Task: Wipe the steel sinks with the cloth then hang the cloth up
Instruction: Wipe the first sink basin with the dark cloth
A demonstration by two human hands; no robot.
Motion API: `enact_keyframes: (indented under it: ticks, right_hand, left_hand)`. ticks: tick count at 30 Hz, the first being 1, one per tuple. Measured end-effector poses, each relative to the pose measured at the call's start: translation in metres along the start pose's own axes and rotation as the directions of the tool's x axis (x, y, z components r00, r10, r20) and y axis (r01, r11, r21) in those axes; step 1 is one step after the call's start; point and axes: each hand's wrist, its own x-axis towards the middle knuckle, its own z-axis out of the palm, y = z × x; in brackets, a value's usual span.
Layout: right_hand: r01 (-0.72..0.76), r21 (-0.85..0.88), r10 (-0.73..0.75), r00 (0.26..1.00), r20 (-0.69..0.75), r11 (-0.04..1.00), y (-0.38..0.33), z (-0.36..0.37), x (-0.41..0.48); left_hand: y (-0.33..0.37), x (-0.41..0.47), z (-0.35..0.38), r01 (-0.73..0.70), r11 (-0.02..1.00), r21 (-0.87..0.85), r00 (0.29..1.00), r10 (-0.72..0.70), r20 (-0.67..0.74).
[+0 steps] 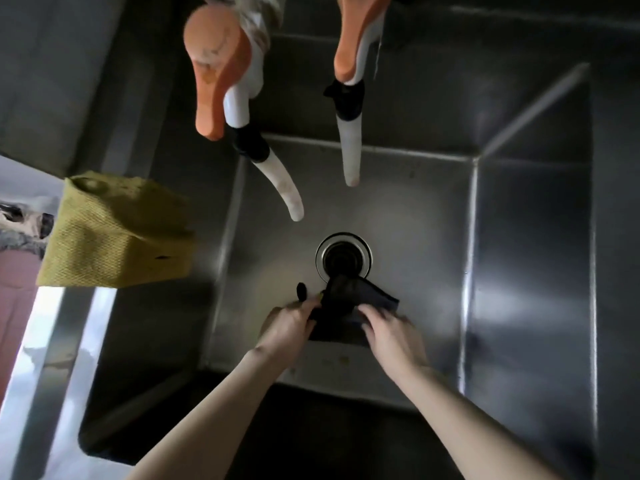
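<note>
Looking straight down into a deep steel sink (530, 237), both forearms reaching in over the near rim. Nearest in, the left hand (289, 322), fingers curled, pinching the left edge of a dark cloth (346, 299). Right beside it the right hand (391, 336), fingers bent over the cloth's right side and clutching it. Cloth bunched and rumpled on the sink floor near the middle, far end lapping onto the near rim of the round drain (344, 257). Just beside the left fingertips, a small dark nub (301, 291) sticking up: part of the cloth or not, cannot tell.

Sink floor dull grey, soft pale glare around the drain, a few small specks by the near wall between the wrists. Right wall streaked with brighter reflections, corner seams catching the light.

Out on the left, a bright steel rim (52, 358), and draped over the sink's left edge a mustard-yellow woven cloth (117, 233), well apart from the hands. Past that, a reddish patch (17, 289), too blurred to name.

Farther on, above the drain, two taps: left tap (221, 81) and right tap (356, 46), each with an orange lever, white body, black collar and a curved white spout pointing down into the basin. Behind them, dim grey steel along the back.
</note>
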Motion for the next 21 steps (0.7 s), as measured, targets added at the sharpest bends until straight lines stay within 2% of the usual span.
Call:
enact_keyframes:
  ticks: [2,3,4,5,7,9,10,13,17,19,21]
  right_hand:
    - [-0.028,-0.047,0.019,0.981,-0.194,0.998,0.001,0.004,0.005]
    - [-0.007,-0.074,-0.010,0.975,-0.223,0.997,0.001,0.006,0.007]
    - [0.049,-0.107,-0.069,0.979,-0.191,0.993,0.001,0.009,0.009]
    - [0.121,-0.149,-0.141,0.982,-0.126,0.981,0.000,0.014,0.009]
    - [0.254,-0.223,-0.248,0.967,0.054,0.941,-0.001,0.029,0.005]
    - [0.278,-0.237,-0.239,0.954,0.182,0.931,-0.004,0.039,0.001]
    - [0.278,-0.239,-0.236,0.953,0.189,0.930,-0.004,0.042,0.000]
    - [0.376,-0.252,-0.338,0.923,0.184,0.892,-0.003,0.044,-0.005]
    - [0.664,-0.282,-0.602,0.748,0.281,0.693,-0.001,0.050,-0.019]
    - [0.728,-0.306,-0.656,0.686,0.315,0.614,-0.005,0.052,-0.018]
    - [0.750,-0.321,-0.662,0.662,0.353,0.579,-0.009,0.054,-0.014]
  left_hand:
    - [0.001,0.005,0.003,-0.014,1.000,0.008,0.984,0.015,-0.179]
    - [0.002,0.007,0.003,-0.019,0.999,0.039,0.968,0.028,-0.250]
    - [0.003,0.009,0.002,-0.038,0.996,0.084,0.957,0.060,-0.284]
    - [0.003,0.010,0.001,-0.075,0.986,0.146,0.962,0.110,-0.249]
    - [0.002,0.008,0.003,-0.158,0.949,0.274,0.985,0.169,-0.016]
    - [-0.004,0.005,0.004,-0.172,0.918,0.358,0.974,0.103,0.202]
    - [-0.007,0.004,0.001,-0.176,0.908,0.381,0.964,0.082,0.252]
    - [-0.019,-0.004,-0.014,-0.207,0.912,0.353,0.958,0.115,0.264]
    - [-0.042,-0.022,-0.040,-0.206,0.905,0.373,0.950,0.093,0.299]
    - [-0.052,-0.032,-0.052,-0.180,0.900,0.396,0.950,0.055,0.308]
    - [-0.063,-0.041,-0.061,-0.140,0.902,0.409,0.958,0.018,0.287]
